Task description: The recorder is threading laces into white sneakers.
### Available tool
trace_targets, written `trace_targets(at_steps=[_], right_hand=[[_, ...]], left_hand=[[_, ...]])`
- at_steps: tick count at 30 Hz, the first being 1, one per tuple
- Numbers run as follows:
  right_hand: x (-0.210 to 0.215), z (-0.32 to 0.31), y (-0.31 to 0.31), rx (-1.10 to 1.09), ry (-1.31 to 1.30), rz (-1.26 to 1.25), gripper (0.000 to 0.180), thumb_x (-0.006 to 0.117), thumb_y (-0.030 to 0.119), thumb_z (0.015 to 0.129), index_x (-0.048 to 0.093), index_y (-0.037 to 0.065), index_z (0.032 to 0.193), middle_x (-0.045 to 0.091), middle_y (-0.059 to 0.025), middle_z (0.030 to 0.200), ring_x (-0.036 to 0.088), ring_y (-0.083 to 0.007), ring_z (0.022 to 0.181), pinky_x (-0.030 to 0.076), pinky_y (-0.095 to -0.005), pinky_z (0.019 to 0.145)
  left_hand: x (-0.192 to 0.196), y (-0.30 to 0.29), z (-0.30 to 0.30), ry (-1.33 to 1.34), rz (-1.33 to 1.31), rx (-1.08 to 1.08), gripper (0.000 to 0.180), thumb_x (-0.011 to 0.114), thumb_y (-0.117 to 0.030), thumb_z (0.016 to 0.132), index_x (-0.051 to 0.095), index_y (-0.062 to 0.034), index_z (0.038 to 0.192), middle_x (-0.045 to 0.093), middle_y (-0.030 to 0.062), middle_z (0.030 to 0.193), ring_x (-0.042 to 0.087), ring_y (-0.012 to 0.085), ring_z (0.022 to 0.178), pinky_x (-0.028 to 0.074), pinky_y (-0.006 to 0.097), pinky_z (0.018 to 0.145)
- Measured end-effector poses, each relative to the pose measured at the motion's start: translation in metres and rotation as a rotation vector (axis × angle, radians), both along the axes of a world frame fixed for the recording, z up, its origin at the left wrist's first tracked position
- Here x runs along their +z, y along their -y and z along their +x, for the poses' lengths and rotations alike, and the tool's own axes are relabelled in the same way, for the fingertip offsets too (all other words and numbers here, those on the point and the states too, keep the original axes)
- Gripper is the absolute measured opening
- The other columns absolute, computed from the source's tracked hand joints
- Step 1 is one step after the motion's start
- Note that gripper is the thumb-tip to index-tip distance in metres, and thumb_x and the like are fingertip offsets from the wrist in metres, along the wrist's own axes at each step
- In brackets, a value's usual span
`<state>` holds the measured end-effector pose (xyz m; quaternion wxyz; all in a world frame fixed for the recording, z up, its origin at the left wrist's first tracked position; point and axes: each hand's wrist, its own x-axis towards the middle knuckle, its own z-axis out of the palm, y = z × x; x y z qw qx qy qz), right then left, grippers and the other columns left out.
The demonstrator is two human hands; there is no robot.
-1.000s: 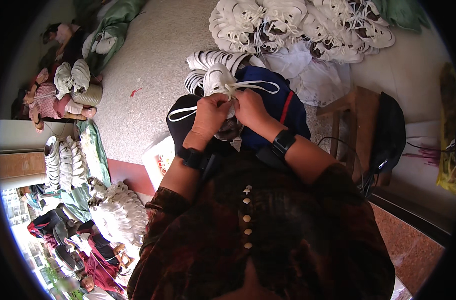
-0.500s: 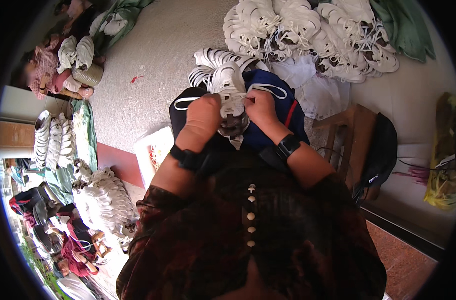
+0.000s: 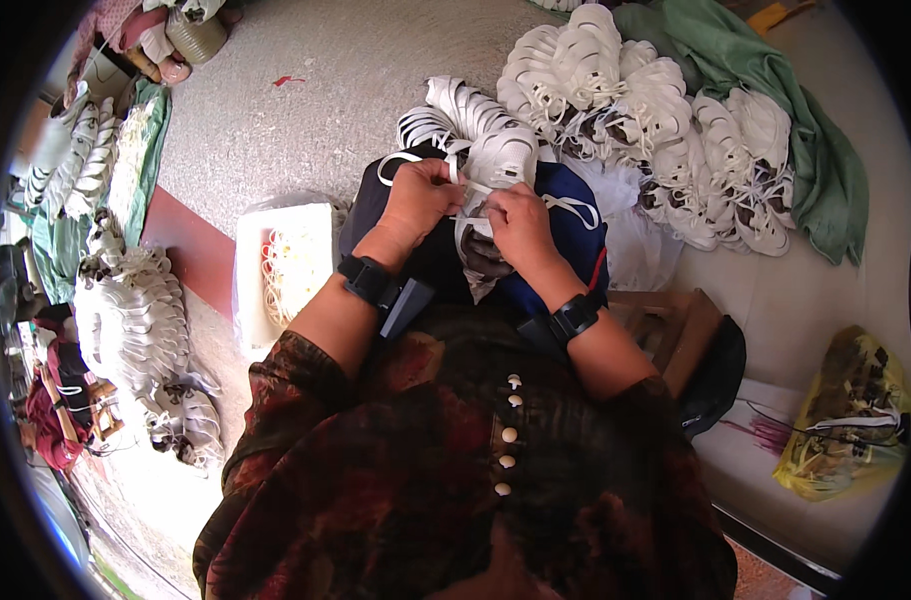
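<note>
A white sneaker upper [image 3: 500, 160] with a dark lining lies across my lap, its rounded toe pointing away from me. My left hand [image 3: 425, 200] is closed at its left edge, fingertips pinching a white shoelace [image 3: 395, 160] that loops out over the dark cloth. On the other side my right hand [image 3: 520, 225] is also closed, thumb and fingers pinched on the lacing; a loop of lace [image 3: 575, 209] trails to its right over the blue cloth [image 3: 565, 180]. What exactly lies between the right fingertips is partly hidden. Just beyond the upper rests a nested stack of white uppers [image 3: 460, 108].
A white foam box [image 3: 247, 285] holding laces stands left of my left forearm. Heaped white uppers [image 3: 615, 90] and a green cloth [image 3: 765, 90] lie far right. Nearer right are a wooden stool [image 3: 675, 330] and a yellow bag [image 3: 845, 420]. More uppers [image 3: 130, 310] line the left.
My view has shifted, bringing the foam box further into sight. The left hand has moved to the upper's edge, and the right hand has come inward over the lacing. The upper is tilted more.
</note>
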<state>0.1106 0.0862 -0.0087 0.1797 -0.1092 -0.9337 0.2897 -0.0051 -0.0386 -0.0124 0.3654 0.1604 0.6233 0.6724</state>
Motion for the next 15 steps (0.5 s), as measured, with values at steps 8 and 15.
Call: trace_targets(at_steps=[8,15], right_hand=[[-0.005,0.0,-0.005,-0.054,0.046,-0.087,0.018,0.063,0.003,0.066,0.064,0.002,0.084,0.057,-0.0146,0.082,0.057,-0.0315,0.078,0.047,-0.0383,0.071],[0.0,0.003,-0.005,-0.027,0.065,-0.095,0.024,0.062,0.001,0.066,0.063,0.003,0.09,0.057,-0.014,0.085,0.057,-0.0312,0.081,0.046,-0.0374,0.073]], left_hand=[[-0.012,-0.025,-0.003,-0.454,-0.158,0.001,0.007,0.063,0.001,0.07,0.061,-0.0013,0.076,0.057,0.0011,0.061,0.051,0.006,0.053,0.041,0.021,0.048],[-0.018,-0.027,0.001,-0.614,-0.257,0.088,0.009,0.066,-0.007,0.068,0.063,-0.0018,0.075,0.06,0.0047,0.061,0.053,0.0093,0.053,0.045,0.026,0.053]])
